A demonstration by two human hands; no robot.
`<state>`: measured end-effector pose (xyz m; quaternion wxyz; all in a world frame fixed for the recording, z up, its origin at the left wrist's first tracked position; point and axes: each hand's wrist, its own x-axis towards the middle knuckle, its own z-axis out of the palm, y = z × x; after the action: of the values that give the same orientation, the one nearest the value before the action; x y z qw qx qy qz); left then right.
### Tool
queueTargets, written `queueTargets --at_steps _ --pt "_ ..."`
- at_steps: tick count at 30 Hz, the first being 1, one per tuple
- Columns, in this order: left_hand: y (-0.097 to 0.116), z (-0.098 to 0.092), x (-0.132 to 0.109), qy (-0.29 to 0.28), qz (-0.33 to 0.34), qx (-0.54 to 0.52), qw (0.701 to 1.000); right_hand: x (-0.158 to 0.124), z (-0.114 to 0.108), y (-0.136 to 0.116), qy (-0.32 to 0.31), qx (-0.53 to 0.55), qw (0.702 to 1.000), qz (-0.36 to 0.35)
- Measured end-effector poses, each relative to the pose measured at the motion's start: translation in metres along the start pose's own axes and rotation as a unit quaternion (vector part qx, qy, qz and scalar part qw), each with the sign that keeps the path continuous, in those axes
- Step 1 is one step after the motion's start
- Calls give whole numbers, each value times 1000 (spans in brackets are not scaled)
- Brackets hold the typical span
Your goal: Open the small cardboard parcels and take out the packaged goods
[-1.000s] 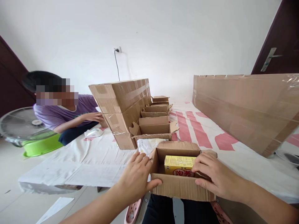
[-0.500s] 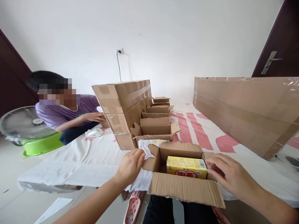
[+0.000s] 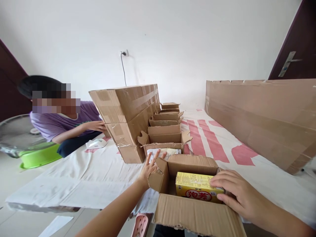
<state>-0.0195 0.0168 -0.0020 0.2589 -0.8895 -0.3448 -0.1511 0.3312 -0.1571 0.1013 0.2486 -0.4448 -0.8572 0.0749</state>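
Observation:
An open cardboard box [image 3: 197, 210] with raised flaps stands in front of me at the bed's near edge. Inside it lies a yellow packaged carton [image 3: 200, 184] with red characters on its front. My right hand [image 3: 235, 192] grips the carton's right end, fingers on top and thumb at the front face. Beyond the box's left flap, my left hand [image 3: 149, 169] is spread, its fingertips at a white plastic packet [image 3: 172, 152]. The flap partly hides that hand, so I cannot tell whether it presses on the packet.
Several open cardboard boxes [image 3: 165, 130] run in a row toward the wall. Left of them stands a stack of taped cartons [image 3: 106, 107]. A large cardboard panel [image 3: 256, 115] is on the right. At the left sits another person [image 3: 71, 125], near a white device [image 3: 96, 143] and a fan [image 3: 22, 135].
My left hand has left the box's left flap, moved forward and spread at the packet. My right hand has shifted from the right flap onto the carton's end.

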Motion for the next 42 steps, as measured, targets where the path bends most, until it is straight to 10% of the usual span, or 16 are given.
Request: queueTargets --at_steps 27,35,39,42 --pt "-39 31 93 -104 -119 -128 979 3 4 4 8 26 1000 -15" --pt "-47 -73 120 -59 -170 -238 954 -2 8 3 29 52 998 -13" --pt "1 -153 116 -63 -85 -324 940 -3 12 5 42 63 997 -15" --pt "49 -182 103 -187 51 -320 927 -4 14 6 59 60 996 -12"
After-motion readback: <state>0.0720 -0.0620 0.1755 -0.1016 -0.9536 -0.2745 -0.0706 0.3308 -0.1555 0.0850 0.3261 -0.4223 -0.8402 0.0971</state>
